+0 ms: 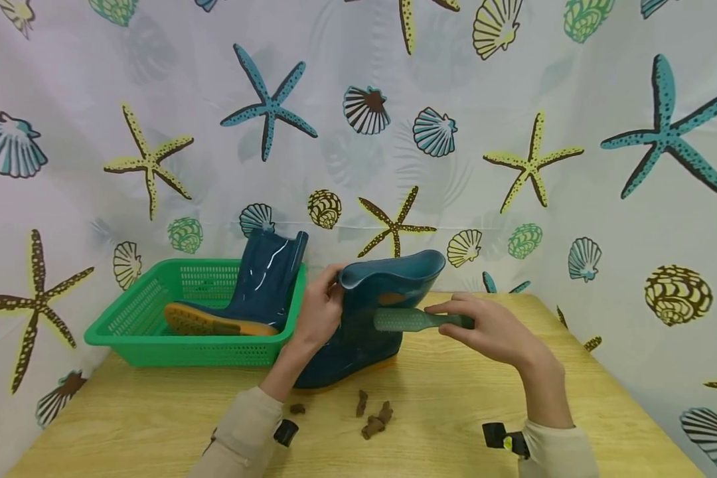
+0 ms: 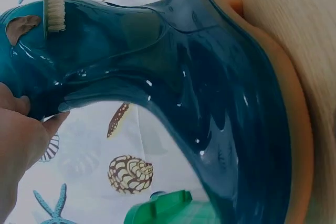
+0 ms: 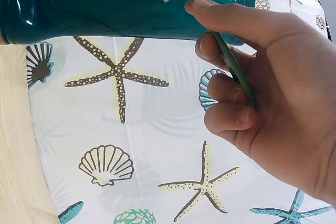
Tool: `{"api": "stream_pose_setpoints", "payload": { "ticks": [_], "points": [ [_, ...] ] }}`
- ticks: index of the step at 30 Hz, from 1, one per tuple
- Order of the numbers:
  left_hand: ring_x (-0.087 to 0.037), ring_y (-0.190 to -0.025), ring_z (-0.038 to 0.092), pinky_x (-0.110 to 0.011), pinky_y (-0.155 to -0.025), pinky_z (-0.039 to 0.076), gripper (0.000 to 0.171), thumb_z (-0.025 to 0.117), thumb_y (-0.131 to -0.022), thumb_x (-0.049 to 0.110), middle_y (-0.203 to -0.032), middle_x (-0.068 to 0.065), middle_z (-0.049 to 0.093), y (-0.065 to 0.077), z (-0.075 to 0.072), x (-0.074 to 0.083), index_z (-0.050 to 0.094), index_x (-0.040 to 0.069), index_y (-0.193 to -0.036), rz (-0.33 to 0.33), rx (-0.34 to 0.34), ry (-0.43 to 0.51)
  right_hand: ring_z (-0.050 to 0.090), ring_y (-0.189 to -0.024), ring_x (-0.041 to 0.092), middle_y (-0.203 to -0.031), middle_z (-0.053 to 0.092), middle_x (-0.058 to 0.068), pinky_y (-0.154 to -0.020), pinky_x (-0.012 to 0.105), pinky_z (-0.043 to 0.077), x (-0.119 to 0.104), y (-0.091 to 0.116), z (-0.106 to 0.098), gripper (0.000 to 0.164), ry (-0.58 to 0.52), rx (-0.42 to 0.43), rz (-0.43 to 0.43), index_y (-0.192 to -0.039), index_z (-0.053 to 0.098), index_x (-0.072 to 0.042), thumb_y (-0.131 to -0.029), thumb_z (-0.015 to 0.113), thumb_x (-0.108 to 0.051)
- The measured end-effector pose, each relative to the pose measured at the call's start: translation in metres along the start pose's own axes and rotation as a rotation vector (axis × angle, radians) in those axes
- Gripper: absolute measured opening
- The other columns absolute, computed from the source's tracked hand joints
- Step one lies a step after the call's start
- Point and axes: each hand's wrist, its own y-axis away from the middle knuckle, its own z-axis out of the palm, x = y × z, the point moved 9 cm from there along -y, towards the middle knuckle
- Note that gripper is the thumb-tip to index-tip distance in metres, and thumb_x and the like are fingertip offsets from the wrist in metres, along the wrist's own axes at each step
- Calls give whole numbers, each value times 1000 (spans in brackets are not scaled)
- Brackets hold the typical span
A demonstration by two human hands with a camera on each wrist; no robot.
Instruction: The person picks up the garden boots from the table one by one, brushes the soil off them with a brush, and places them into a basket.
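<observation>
A blue rubber boot (image 1: 358,332) with an orange sole stands on the wooden table. My left hand (image 1: 322,309) grips its shaft near the top opening, with the thumb and fingers at the rim. In my right hand (image 1: 492,328) is a green scrub brush (image 1: 406,320), held by the handle between thumb and curled fingers. Its white bristles (image 2: 56,3) face the boot shaft, right at a brown mud patch (image 2: 22,29). The left wrist view shows the boot's foot and sole at large; the far side of the shaft is hidden.
At the left, a green plastic basket (image 1: 197,352) holds another blue boot (image 1: 265,272) with an orange sole. Several brown lumps (image 1: 378,421) lie on the table (image 1: 454,411) in front of the standing boot. A curtain (image 1: 346,172) printed with shells and starfish hangs behind.
</observation>
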Motion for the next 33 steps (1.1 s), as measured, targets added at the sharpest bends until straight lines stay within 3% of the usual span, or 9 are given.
{"api": "stream_pose_setpoints", "payload": {
  "ticks": [6,11,13,16,20,24,33],
  "points": [
    [-31,-122,59,-50,-104,48,43,49,-105,10,-135,-14,55,0,0,-9,37,13,-146,-120,-79,-4,45,-72,3,-92,58,-12,-69,28,41,2,-3,3,30,30,16,19,-127,69,-25,-96,67,-26],
    [-34,-128,55,-52,-109,43,51,57,-102,24,-140,-13,51,2,-5,-11,38,13,-148,-177,-106,-39,45,-71,1,-98,62,-9,-67,27,43,-1,-5,5,32,60,60,-8,-129,67,-21,-97,67,-25],
    [-31,-122,59,-50,-105,46,48,59,-102,31,-133,-11,57,2,-6,-10,45,13,-144,-178,-105,-74,44,-70,0,-98,62,-9,-66,26,43,-4,-5,3,33,59,89,-37,-129,67,-20,-96,67,-22],
    [-23,-94,63,-39,-87,52,32,58,-101,34,-103,-7,63,1,-10,-7,57,12,-124,-153,-80,-134,41,-68,0,-93,60,-11,-63,23,41,-9,-4,-5,33,27,151,-89,-127,68,-18,-94,69,-16],
    [-19,-63,44,-30,-66,39,20,59,-101,31,-71,-3,43,0,-13,-1,56,11,-97,-120,-44,-175,36,-64,0,-87,55,-12,-58,20,37,-18,-1,-21,38,-9,285,-173,-125,70,-16,-89,73,-6],
    [-18,-60,42,-28,-63,37,18,59,-101,28,-67,0,41,0,-14,-1,57,12,-95,-129,-37,-170,35,-64,2,-86,53,-11,-56,17,33,-23,0,-31,43,40,417,-206,-124,70,-15,-84,76,-2],
    [-20,-65,46,-31,-67,40,16,60,-101,26,-70,-2,45,0,-13,-4,61,10,-105,-158,-52,-114,44,-75,10,-84,56,-2,-60,25,33,-25,-3,-33,38,192,574,-190,-121,73,-18,-85,78,-9]
  ]
}}
